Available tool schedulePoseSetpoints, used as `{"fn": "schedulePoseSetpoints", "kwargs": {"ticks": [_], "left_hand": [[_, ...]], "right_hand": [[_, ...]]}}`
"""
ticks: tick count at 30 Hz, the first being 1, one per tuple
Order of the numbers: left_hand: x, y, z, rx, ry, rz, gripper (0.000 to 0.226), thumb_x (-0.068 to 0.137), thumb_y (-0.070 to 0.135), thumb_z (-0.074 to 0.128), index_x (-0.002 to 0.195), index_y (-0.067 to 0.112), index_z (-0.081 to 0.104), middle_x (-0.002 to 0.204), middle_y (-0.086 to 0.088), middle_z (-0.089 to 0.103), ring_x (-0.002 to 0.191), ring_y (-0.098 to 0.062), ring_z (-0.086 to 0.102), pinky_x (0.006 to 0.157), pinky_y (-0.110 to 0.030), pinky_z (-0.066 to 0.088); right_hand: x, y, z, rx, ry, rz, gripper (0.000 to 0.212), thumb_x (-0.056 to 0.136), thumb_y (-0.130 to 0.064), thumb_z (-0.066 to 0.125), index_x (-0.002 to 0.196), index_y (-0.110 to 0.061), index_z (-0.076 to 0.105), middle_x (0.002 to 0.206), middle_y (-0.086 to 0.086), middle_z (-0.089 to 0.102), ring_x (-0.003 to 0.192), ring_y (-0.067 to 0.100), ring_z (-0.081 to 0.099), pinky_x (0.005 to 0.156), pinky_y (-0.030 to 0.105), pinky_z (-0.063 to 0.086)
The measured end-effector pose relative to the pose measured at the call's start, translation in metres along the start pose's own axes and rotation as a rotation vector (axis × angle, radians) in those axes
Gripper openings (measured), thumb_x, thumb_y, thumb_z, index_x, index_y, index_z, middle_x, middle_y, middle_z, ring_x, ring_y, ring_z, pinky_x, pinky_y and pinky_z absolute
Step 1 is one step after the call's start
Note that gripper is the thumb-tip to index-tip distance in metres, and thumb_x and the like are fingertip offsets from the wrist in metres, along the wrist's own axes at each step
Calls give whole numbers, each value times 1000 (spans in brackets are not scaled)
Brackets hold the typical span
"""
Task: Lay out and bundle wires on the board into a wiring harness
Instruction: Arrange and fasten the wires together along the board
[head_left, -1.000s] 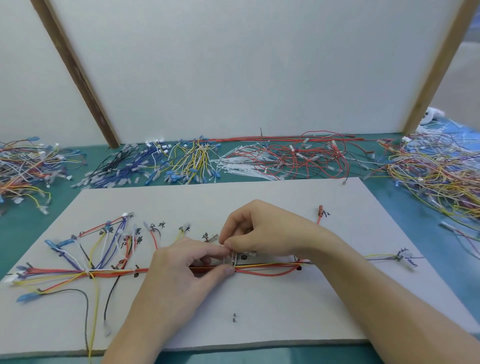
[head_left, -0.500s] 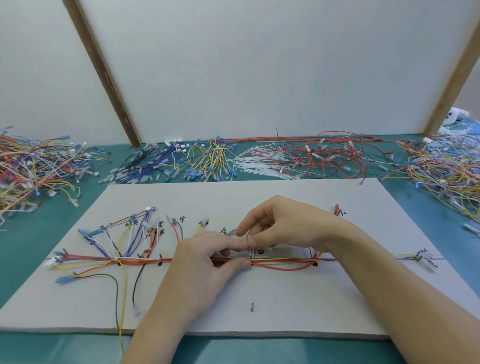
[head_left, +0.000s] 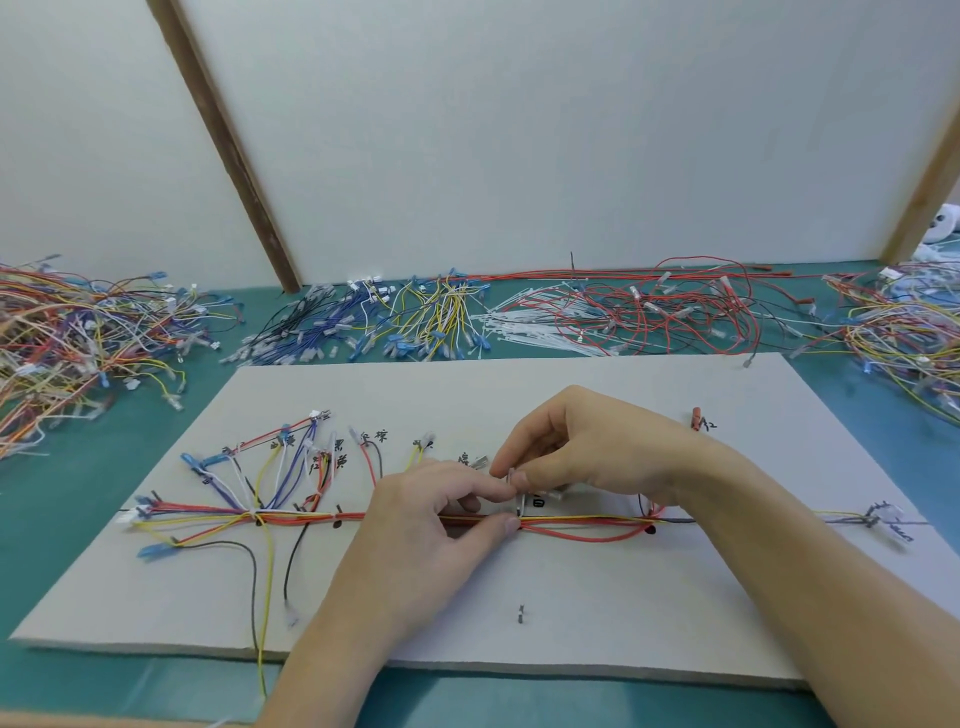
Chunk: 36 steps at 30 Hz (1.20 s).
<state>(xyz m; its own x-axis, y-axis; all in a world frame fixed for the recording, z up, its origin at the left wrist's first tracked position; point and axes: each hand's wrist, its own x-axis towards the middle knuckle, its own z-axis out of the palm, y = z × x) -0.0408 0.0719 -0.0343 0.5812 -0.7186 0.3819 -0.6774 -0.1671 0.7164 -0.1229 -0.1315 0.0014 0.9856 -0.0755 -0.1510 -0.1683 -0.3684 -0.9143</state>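
Looking down through the head camera, I see a teal tabletop (head_left: 62, 519) backed by white partition panels (head_left: 519, 130) with slanting wooden posts (head_left: 228, 150) between them. Loose stock lies along the far edge: a tangled multicolour heap (head_left: 78, 338) at far left, blue wires (head_left: 322, 332) and yellow wires (head_left: 447, 317) with blue terminals, a fan of white cable ties (head_left: 535, 327), red wire loops (head_left: 665, 312), and another mixed heap (head_left: 904, 332) at far right.

On the near part of the table lies the white board (head_left: 571, 613), with handwritten black marks beside the wire ends. The harness trunk (head_left: 311, 517) runs left to right across the board's middle, mostly red with yellow strands. At its left a white tie gathers it, and branches in blue, white, yellow, red and black fan far and near from that knot; one yellow wire (head_left: 267, 597) trails over the board's near edge. To the right of my hands a red strand bows slightly out of the trunk, and the run ends at a small connector (head_left: 878, 519) near the board's right edge. A red terminal (head_left: 696, 418) stands alone at far right of the board.

My left hand (head_left: 431, 525) has thumb and fingers curled, pinching the trunk at mid-board. My right hand (head_left: 587, 452) is just beside it, fingertips touching, pinching a small pale piece over the trunk; I cannot tell exactly what it is.
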Motion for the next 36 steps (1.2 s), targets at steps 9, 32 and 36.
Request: {"fn": "schedulePoseSetpoints", "kwargs": {"ticks": [9, 32, 36], "left_hand": [[-1, -1, -1, -55, -2, -93, 37, 75, 23, 91, 97, 50, 78, 83, 19, 68, 75, -7, 66, 70, -10, 48], [0, 1, 0, -109, -2, -91, 48, 74, 15, 91, 103, 50, 76, 90, 19, 75, 81, -6, 70, 74, -9, 48], [0, 1, -1, -101, -6, -92, 47, 74, 16, 91, 103, 50, 77, 90, 18, 75, 81, -9, 69, 73, -10, 48]], "right_hand": [[-1, -2, 1, 5, 7, 17, 15, 88, -5, 75, 97, -14, 82, 93, 27, 73, 73, 20, 57, 65, 26, 49], [-4, -7, -1, 39, 23, 85, 11, 83, -3, 78, 91, -9, 80, 85, 18, 76, 70, 16, 60, 65, 24, 49], [-4, -7, 0, 52, 26, 80, 9, 83, -5, 80, 91, -9, 80, 80, 14, 76, 69, 16, 60, 62, 21, 50]]}}
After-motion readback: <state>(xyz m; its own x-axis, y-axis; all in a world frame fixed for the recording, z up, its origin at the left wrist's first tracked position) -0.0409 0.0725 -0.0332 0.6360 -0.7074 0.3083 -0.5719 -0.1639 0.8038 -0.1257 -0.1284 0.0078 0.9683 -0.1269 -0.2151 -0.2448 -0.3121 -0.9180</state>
